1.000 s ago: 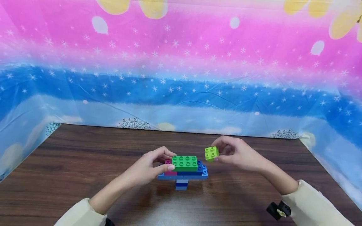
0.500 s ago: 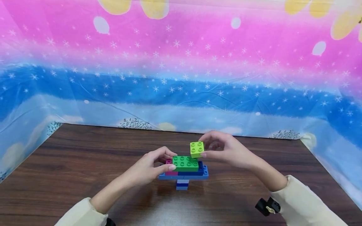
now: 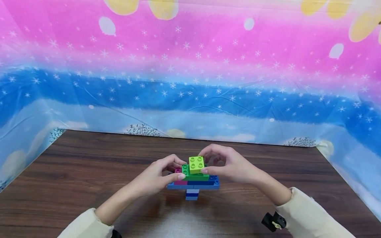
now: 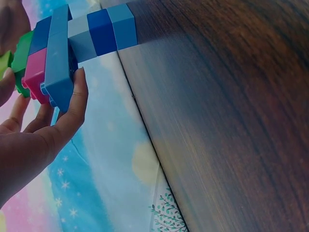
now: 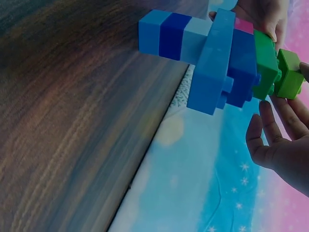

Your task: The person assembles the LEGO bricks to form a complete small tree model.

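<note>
A toy building brick structure stands on the table, with a narrow blue column (image 3: 191,195) under a wide light blue layer (image 4: 59,72). On that layer sit a pink brick (image 3: 180,182) and a dark blue brick (image 3: 202,182), topped by a green brick (image 3: 194,178). My left hand (image 3: 154,175) grips the structure's left end, thumb at the green brick's front and one fingertip reaching under the light blue layer. My right hand (image 3: 230,167) pinches a lime green two-by-two brick (image 3: 196,165) between thumb and fingers, close over the green brick's studs; the right wrist view shows it slightly tilted.
The brown wooden table (image 3: 89,165) extends around the structure. A patterned pink and blue cloth (image 3: 190,82) hangs along its back and sides. A black wrist device (image 3: 274,221) sits at the right sleeve.
My right hand has carried the lime green brick leftward from beside the structure, raised it, then lowered it onto the middle-right of the green brick. My left hand has kept its hold.
</note>
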`<state>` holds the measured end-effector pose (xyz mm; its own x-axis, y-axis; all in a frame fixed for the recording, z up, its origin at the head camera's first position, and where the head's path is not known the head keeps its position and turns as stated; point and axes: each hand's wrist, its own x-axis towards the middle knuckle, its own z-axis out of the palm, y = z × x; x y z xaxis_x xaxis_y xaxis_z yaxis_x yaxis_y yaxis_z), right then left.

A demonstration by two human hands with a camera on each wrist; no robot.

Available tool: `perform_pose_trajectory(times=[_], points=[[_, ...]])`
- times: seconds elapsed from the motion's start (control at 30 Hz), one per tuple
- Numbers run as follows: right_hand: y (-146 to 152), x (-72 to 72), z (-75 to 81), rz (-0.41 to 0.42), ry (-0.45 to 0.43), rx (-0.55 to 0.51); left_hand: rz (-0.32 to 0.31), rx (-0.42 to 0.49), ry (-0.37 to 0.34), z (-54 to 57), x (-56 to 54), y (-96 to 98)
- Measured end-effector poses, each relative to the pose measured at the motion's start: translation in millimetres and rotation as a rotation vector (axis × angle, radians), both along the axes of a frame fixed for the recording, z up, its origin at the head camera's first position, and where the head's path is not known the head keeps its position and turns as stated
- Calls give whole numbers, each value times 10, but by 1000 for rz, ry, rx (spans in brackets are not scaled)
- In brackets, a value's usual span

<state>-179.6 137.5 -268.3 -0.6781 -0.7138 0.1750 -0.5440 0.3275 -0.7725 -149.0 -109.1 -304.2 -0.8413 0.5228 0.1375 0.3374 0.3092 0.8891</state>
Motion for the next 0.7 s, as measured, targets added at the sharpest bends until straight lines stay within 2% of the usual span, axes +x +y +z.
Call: perform_pose_trajectory(times=[0.3,0.53,0.7], points=[[-5,7,-91,-12,3,8,-6,-8,8,5,5,0],[-4,9,-89,-13,59,21,22,-35,15,11,21,15],[-2,8,-86,-4,75,18,28,-53,55,16,50,30]])
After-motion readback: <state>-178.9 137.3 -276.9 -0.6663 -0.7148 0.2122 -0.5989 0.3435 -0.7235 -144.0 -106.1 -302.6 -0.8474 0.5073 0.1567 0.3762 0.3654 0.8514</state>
